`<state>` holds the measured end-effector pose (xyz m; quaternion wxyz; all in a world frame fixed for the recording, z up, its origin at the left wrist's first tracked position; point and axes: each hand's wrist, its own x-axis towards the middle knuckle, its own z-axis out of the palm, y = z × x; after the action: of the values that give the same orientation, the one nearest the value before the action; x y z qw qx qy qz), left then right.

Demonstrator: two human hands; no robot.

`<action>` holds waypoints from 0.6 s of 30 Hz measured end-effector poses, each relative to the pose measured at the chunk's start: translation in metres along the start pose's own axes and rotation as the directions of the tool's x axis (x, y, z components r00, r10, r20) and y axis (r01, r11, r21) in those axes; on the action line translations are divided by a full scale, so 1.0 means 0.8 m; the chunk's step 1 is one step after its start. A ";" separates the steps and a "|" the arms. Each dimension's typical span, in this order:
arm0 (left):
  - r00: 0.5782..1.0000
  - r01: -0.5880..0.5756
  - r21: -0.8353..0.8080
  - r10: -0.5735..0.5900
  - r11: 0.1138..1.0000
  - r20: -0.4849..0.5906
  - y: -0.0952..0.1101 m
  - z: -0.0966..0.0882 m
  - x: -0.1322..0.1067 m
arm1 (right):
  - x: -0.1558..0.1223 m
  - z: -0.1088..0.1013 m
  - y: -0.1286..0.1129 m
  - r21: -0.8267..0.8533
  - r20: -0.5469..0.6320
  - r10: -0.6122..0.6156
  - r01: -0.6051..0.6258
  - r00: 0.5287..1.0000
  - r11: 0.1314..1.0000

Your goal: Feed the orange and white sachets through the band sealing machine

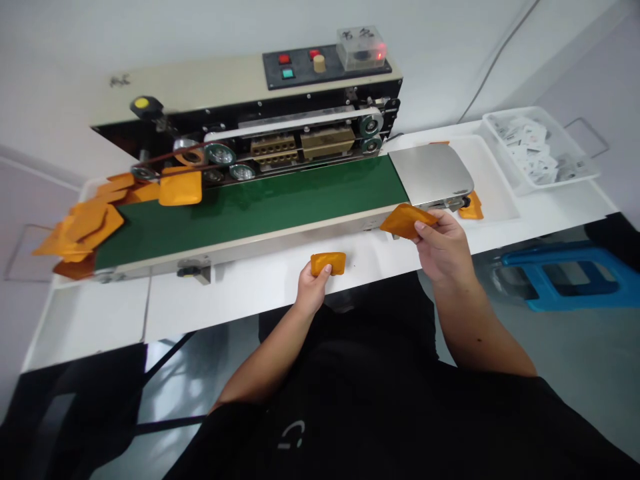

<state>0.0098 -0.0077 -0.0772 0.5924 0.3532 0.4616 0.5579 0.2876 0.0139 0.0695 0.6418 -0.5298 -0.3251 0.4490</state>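
Pinching an orange pouch [406, 221] between thumb and fingers, the right hand [443, 248] holds it at the near edge of the green conveyor [250, 207], while the left hand [313, 290] closes narrowly on a second pouch [327, 264] just in front of that edge.

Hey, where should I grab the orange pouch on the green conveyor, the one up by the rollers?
Pinch the orange pouch at its near edge, coming from your side over the green conveyor belt. That edge lies free on the belt, while the far edge sits up against the sealer's rollers, which would likely block a reach from behind.
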 end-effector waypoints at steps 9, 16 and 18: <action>1.000 0.001 0.024 -0.001 1.000 -0.012 -0.006 -0.004 0.000 | -0.002 -0.008 0.004 0.071 0.053 0.036 -0.040 0.998 0.997; 1.000 -0.008 0.036 0.008 0.999 -0.014 -0.008 -0.004 0.002 | -0.008 -0.013 0.005 0.075 0.082 0.212 -0.219 0.974 0.973; 1.000 -0.013 0.044 0.014 0.999 -0.016 -0.008 -0.004 0.001 | -0.011 -0.011 0.000 0.062 0.123 0.274 -0.283 0.954 0.957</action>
<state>0.0091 -0.0077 -0.0845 0.5769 0.3650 0.4761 0.5543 0.2922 0.0022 0.0679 0.5729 -0.5186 -0.2649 0.5768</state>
